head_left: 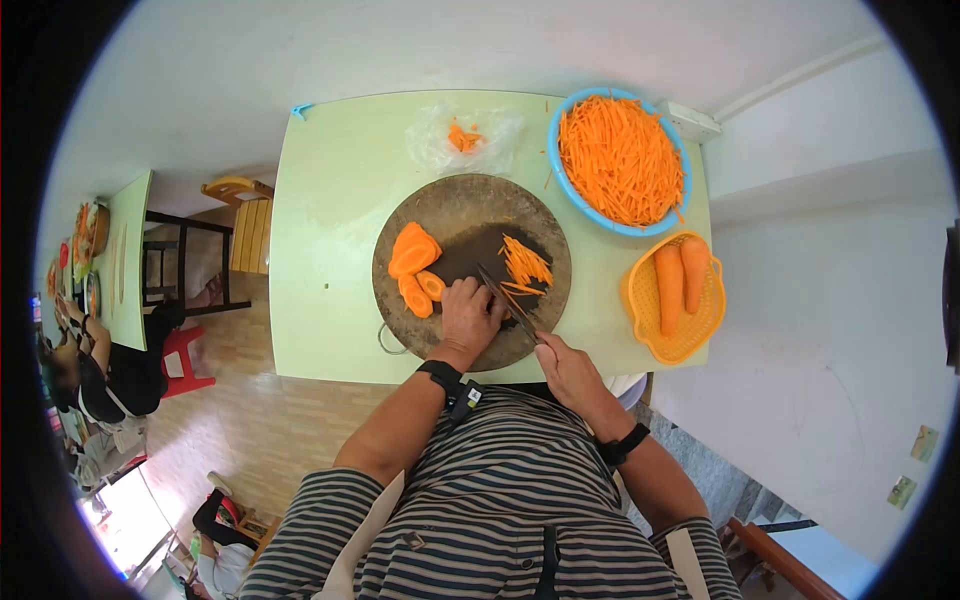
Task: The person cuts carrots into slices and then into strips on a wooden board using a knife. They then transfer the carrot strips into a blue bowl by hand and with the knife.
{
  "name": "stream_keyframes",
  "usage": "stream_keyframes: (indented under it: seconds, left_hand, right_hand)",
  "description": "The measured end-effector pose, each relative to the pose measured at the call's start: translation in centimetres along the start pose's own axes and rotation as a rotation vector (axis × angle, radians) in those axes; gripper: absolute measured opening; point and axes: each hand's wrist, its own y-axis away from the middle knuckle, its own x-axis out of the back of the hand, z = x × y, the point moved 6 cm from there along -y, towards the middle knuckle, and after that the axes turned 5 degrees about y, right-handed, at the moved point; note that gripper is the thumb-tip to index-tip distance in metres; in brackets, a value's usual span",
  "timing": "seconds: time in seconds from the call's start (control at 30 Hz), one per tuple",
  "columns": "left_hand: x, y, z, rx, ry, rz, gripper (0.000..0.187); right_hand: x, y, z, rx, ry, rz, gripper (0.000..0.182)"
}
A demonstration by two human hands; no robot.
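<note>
On a round, dark-stained cutting board, my right hand grips a knife by its handle, the blade angled up and left. My left hand is pressed on the board just left of the blade, fingers curled; whatever lies under the fingertips is hidden. Oval carrot slices lie overlapped on the board's left part, with a few smaller slices just below them. Right of the blade is a small heap of carrot shreds.
A blue basin heaped with carrot shreds is at the back right. Below it a yellow basket holds two whole carrots. A plastic bag with carrot bits lies behind the board. Other people sit at the far left and lower left.
</note>
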Motion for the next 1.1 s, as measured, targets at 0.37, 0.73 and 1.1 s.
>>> stream_keyframes:
  seconds: [0.37, 0.73, 1.1]
  left_hand:
    - [-0.5, 0.0, -0.3, 0.076, -0.038, -0.072, 0.025]
    - [-0.5, 0.0, -0.3, 0.075, -0.027, -0.083, 0.03]
    - [-0.6, 0.1, -0.3, 0.034, -0.035, 0.002, 0.022]
  right_hand:
    - [-0.3, 0.9, 0.4, 0.043, 0.016, 0.047, 0.044]
    - [-0.6, -1.2, -0.3, 0.07, 0.063, 0.092, 0.042]
    - [-1.1, -3.8, -1.5, 0.089, 0.048, 0.132, 0.042]
